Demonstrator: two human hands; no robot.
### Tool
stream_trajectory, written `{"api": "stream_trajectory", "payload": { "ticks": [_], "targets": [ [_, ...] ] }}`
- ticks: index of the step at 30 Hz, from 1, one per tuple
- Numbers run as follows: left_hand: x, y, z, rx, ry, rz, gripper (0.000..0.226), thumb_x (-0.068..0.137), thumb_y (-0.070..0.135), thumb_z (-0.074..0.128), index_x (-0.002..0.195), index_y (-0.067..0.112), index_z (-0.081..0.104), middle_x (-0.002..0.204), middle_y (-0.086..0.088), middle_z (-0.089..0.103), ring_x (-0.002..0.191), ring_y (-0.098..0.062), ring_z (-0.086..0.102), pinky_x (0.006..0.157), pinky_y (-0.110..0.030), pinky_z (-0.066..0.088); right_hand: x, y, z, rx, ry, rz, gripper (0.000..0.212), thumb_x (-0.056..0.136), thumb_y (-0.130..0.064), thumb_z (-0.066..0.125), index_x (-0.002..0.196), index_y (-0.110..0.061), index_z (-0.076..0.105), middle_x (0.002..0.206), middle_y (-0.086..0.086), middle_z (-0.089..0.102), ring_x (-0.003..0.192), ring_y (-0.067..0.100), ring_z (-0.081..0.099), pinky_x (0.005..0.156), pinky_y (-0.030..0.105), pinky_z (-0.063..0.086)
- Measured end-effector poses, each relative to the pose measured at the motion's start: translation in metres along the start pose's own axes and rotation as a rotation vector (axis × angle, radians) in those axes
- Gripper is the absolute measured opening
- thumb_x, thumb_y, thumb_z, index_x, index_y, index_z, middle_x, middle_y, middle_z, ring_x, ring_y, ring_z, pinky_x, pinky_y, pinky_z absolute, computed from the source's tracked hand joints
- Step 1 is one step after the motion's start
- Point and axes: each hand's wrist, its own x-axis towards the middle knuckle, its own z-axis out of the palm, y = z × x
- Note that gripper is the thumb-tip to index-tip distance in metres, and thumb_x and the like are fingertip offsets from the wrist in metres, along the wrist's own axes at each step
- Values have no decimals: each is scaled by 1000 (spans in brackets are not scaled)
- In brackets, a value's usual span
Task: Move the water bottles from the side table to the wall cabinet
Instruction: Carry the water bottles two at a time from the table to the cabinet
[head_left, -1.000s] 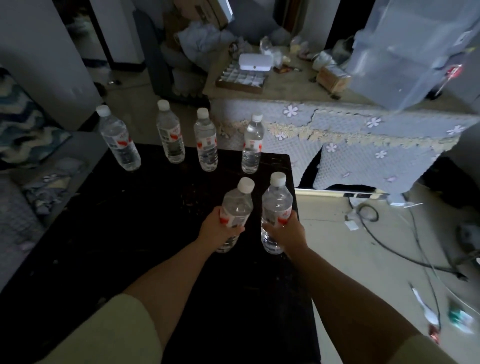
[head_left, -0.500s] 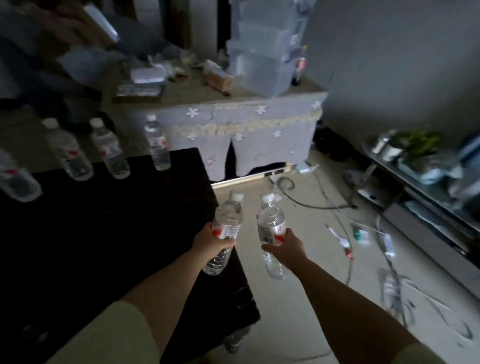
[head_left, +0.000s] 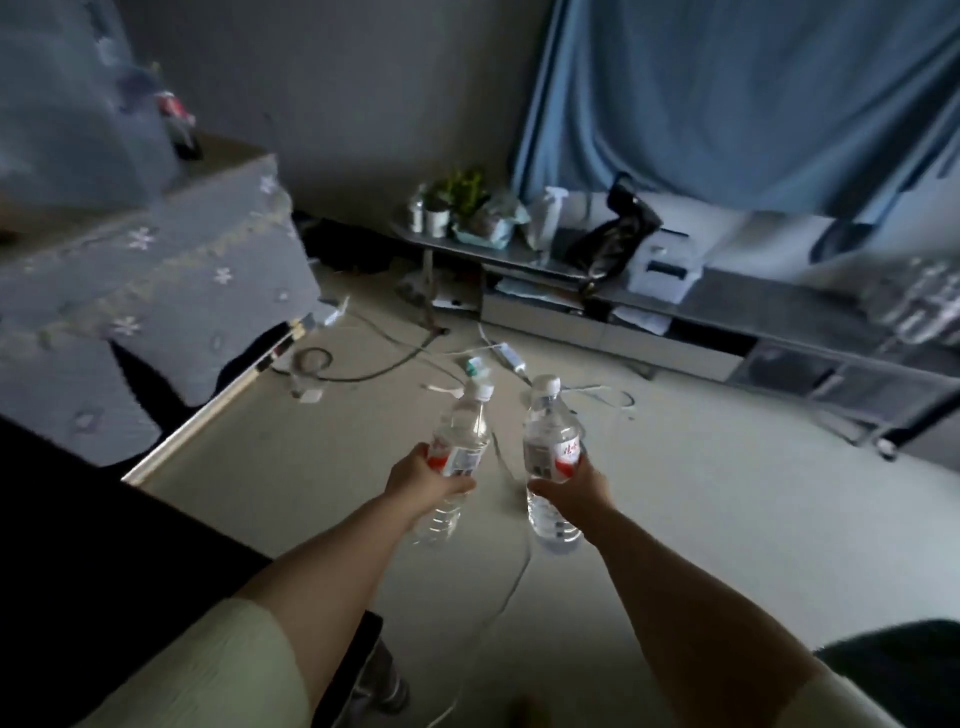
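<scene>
My left hand (head_left: 423, 480) grips a clear water bottle (head_left: 464, 434) with a white cap and red label, tilted slightly right. A second, similar water bottle (head_left: 549, 441) stands upright in my right hand (head_left: 574, 486). Both bottles hang above the pale floor, side by side and apart. The black side table (head_left: 104, 545) fills the lower left, and none of its bottles show. A long low cabinet (head_left: 779, 312) runs along the wall under the blue curtain, with several clear bottles (head_left: 924, 306) blurred at its right end.
Cables and a power strip (head_left: 511, 358) lie across the floor ahead. A cloth-covered table (head_left: 156, 270) stands at the left. On the low cabinet sit potted plants (head_left: 462, 200), a black bag (head_left: 615, 244) and a white box (head_left: 665, 270). A dark object (head_left: 898, 670) fills the bottom right corner.
The view has swung right, away from the side table towards the low cabinet and curtain. Both hands still carry their bottles, which have left the table and are over the floor.
</scene>
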Motion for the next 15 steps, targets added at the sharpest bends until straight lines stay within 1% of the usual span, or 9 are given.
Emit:
{"api": "stream_trajectory", "payload": {
  "ticks": [2, 6, 12, 15],
  "targets": [
    [0, 20, 30, 45, -76, 66, 65, 64, 41, 85, 118, 16, 58, 117, -3, 67, 104, -23, 62, 85, -26, 46, -6, 21, -24, 60, 58, 72, 64, 72, -27, 83, 125, -8, 51, 118, 11, 65, 108, 29, 61, 88, 33, 47],
    [-10, 62, 95, 116, -256, 157, 67, 65, 44, 84, 120, 18, 56, 116, 0, 64, 104, -21, 60, 85, -26, 46, -16, 70, -72, 173, 194, 199, 62, 70, -23, 84, 121, -6, 52, 117, 14, 65, 105, 29, 62, 90, 38, 51],
    [-21, 119, 179, 187, -385, 263, 73, 62, 44, 86, 124, 20, 55, 119, 0, 65, 106, -22, 61, 91, -29, 49, -24, 130, -150, 226, 334, 280, 61, 70, -22, 84, 121, -6, 52, 115, 11, 64, 105, 29, 61, 88, 36, 48],
    [-27, 151, 220, 201, -409, 318, 76, 60, 42, 87, 125, 18, 55, 122, 0, 65, 108, -22, 61, 90, -28, 47, -20, 162, -192, 272, 377, 289, 61, 68, -20, 85, 119, -7, 53, 114, 11, 66, 103, 27, 62, 92, 39, 51]
  ]
}}
